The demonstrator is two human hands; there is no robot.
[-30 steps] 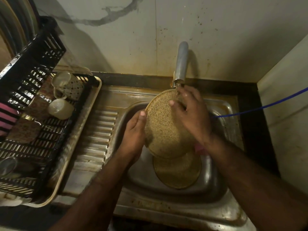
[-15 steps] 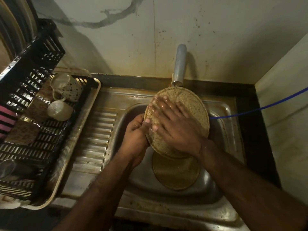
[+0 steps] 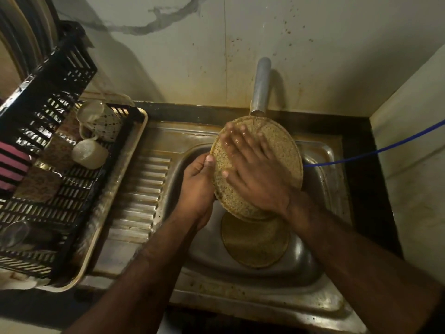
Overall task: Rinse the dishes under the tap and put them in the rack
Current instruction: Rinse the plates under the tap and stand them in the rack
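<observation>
One black slatted plastic dish rack (image 3: 31,145) stands on one cream tray (image 3: 134,150) at the left end of the counter; it holds two pale mugs, one dotted mug (image 3: 101,121) at the rack's far right corner and one plain mug (image 3: 89,154) just beside it, nearer the camera. One stainless steel sink (image 3: 149,179) occupies the centre of the counter. The left hand (image 3: 198,186) grips the left rim of one round speckled tan plate (image 3: 279,150), fingers curled, thumb on the face. This plate is held tilted over the basin, its far edge directly below the single metal tap spout (image 3: 261,85). The right hand (image 3: 255,174) lies flat on the plate's face, fingers straight and spread, wet. A second round tan plate (image 3: 255,244) lies flat on the basin floor. One blue hose (image 3: 375,150) enters from the right.
</observation>
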